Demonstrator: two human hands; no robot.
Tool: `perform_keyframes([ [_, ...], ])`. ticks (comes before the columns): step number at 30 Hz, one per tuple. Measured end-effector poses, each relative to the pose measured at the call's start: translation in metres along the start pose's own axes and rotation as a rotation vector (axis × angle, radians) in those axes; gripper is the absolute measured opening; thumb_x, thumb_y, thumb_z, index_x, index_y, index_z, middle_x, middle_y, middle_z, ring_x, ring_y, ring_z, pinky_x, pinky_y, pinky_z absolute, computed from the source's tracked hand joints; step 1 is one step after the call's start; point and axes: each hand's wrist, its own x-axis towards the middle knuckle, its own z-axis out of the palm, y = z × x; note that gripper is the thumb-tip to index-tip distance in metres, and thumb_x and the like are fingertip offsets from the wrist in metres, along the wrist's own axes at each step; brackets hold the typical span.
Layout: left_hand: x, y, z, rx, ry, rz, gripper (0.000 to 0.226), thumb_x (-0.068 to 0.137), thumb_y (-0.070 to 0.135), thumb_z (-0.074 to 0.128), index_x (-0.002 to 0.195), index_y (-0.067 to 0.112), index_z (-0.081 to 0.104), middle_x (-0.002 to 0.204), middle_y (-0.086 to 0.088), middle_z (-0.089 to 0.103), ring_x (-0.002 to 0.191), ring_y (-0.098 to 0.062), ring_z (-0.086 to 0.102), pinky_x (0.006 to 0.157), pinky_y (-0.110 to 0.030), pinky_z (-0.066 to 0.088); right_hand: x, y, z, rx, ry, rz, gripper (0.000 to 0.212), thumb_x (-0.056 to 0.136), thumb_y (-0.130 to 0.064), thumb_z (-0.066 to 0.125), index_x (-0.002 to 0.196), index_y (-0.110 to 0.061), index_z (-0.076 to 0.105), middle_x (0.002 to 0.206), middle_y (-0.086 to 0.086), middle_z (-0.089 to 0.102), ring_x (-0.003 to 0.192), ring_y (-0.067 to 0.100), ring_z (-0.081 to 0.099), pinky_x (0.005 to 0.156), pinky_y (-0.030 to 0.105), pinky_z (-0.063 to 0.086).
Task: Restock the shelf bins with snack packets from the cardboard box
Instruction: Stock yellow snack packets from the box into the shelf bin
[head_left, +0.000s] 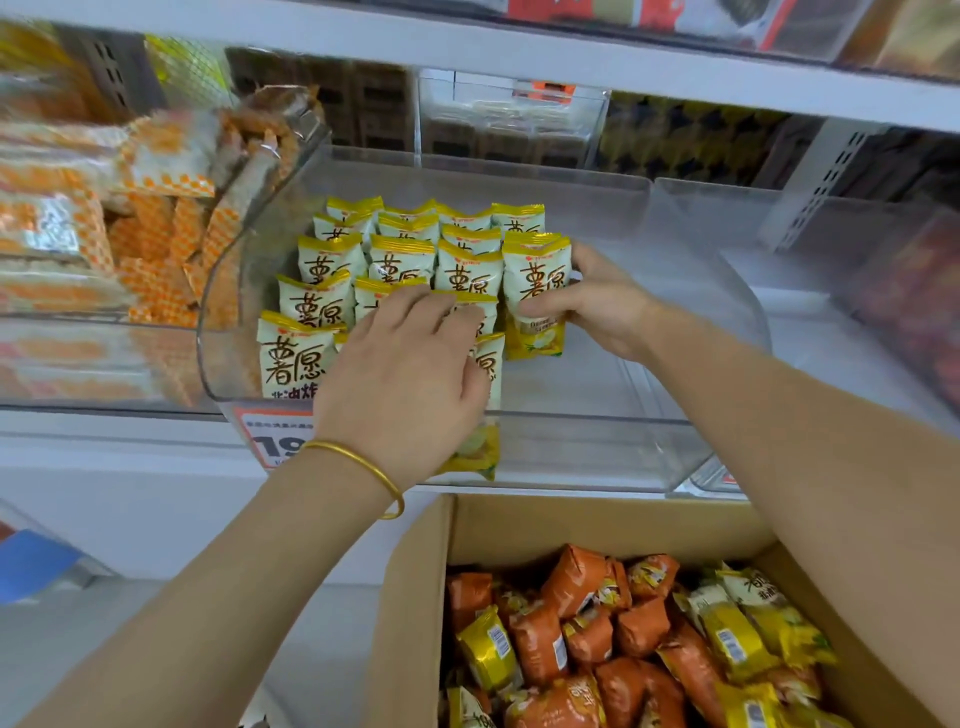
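A clear plastic shelf bin (597, 452) holds several yellow-and-white snack packets (322, 306) standing upright in rows on its left side. My right hand (597, 306) grips one yellow packet (535, 280) at the right end of the rows, thumb on its front. My left hand (410, 374) lies over the front packets, fingers curled on the top of one packet (480, 312). Below, the open cardboard box (415, 597) contains several orange and yellow snack packets (623, 644).
The bin's right half is bare. A neighbouring bin (104, 249) on the left is full of orange checked packets. Another clear bin (857, 312) stands to the right. A white shelf edge (519, 57) runs overhead. An orange price tag (275, 436) is on the bin's front.
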Motion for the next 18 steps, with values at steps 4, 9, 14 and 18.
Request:
perform_keyframes([
  [4,0.0,0.0,0.001,0.002,0.023,-0.003,0.058,0.081,0.031,0.025,0.121,0.009,0.062,0.119,-0.01,0.063,0.12,-0.031,0.05,0.096,-0.046,0.045,-0.01,-0.01,-0.003,-0.034,0.092,0.058,0.058,0.072,0.006,0.075,0.123,-0.013,0.055,0.113,0.002,0.068,0.089,0.012,0.066,0.06,0.022,0.05],
  [9,0.0,0.0,0.001,0.009,0.022,-0.003,0.06,0.081,0.031,0.024,0.121,0.01,0.062,0.118,-0.009,0.063,0.121,-0.031,0.05,0.097,-0.045,0.044,-0.009,-0.003,0.007,-0.036,0.164,0.152,0.061,0.071,0.005,0.077,0.124,-0.011,0.05,0.111,0.006,0.067,0.094,0.021,0.066,0.061,0.031,0.053],
  [14,0.0,0.001,0.001,0.007,0.036,-0.004,0.059,0.081,0.031,0.025,0.119,0.009,0.063,0.115,-0.009,0.065,0.118,-0.031,0.052,0.094,-0.044,0.046,0.002,-0.002,0.031,-0.138,0.174,0.186,0.046,0.072,-0.001,0.078,0.114,-0.004,0.059,0.11,0.013,0.068,0.097,0.03,0.067,0.084,0.043,0.056],
  [18,0.0,0.002,0.0,0.014,0.045,-0.001,0.055,0.081,0.029,0.028,0.115,0.008,0.066,0.11,-0.009,0.067,0.114,-0.032,0.056,0.09,-0.044,0.048,0.001,0.002,0.034,-0.111,0.213,0.153,0.033,0.078,0.002,0.073,0.108,-0.003,0.062,0.104,0.013,0.069,0.092,0.03,0.069,0.069,0.034,0.058],
])
